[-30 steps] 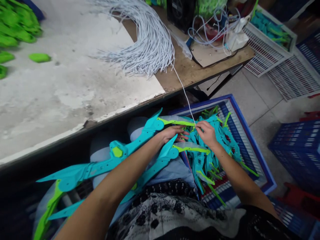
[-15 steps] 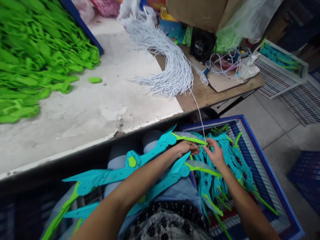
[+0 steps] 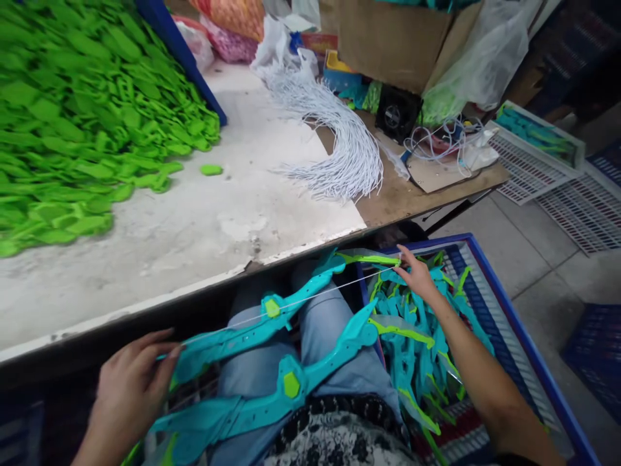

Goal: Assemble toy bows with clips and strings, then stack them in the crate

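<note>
A teal toy bow (image 3: 301, 289) with lime-green tips and a green hexagon at its middle lies across my thighs. At its far right tip, my right hand (image 3: 416, 275) pinches the green end where a white string is attached. The string (image 3: 334, 287) runs taut along the bow to my left hand (image 3: 138, 378), whose thumb and fingers close on it near the bow's left end. Nearer my body rests a second teal bow (image 3: 323, 369), which neither hand touches. The first bow's left tip is partly hidden behind my left hand.
White strings (image 3: 354, 155) lie in a thick bundle on the worktable (image 3: 194, 220). A heap of green plastic parts (image 3: 87, 129) covers the table's left. To my right, a blue-rimmed crate (image 3: 514, 310) holds several more bows. A small black fan (image 3: 398, 113) stands behind.
My left hand has moved from the right tip far to the left, drawing the string along the bow. The string no longer runs up to the bundle. My right hand stays at the tip.
</note>
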`<control>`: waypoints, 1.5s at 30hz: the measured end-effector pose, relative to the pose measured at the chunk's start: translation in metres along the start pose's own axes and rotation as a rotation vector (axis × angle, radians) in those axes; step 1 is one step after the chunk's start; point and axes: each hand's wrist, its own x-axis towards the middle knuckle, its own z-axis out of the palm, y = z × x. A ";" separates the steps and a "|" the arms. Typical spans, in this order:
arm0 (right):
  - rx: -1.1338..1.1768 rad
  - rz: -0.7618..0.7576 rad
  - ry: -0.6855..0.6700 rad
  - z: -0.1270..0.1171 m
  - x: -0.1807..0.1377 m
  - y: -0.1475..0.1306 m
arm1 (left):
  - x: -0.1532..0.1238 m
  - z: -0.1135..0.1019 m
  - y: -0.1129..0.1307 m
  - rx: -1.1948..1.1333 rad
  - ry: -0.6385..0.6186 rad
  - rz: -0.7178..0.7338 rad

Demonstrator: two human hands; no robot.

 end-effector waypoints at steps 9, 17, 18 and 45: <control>-0.089 -0.022 0.274 -0.035 0.122 -0.106 | -0.051 0.020 -0.025 -0.068 0.086 -0.153; 0.080 0.188 0.249 -0.020 0.190 -0.132 | -0.048 0.006 -0.015 -0.079 0.068 -0.184; 0.173 0.185 0.238 -0.023 0.183 -0.128 | -0.047 0.005 -0.009 -0.057 0.092 -0.194; 0.290 0.480 0.349 -0.002 -0.209 0.010 | -0.094 0.249 0.300 -1.113 -1.387 -0.661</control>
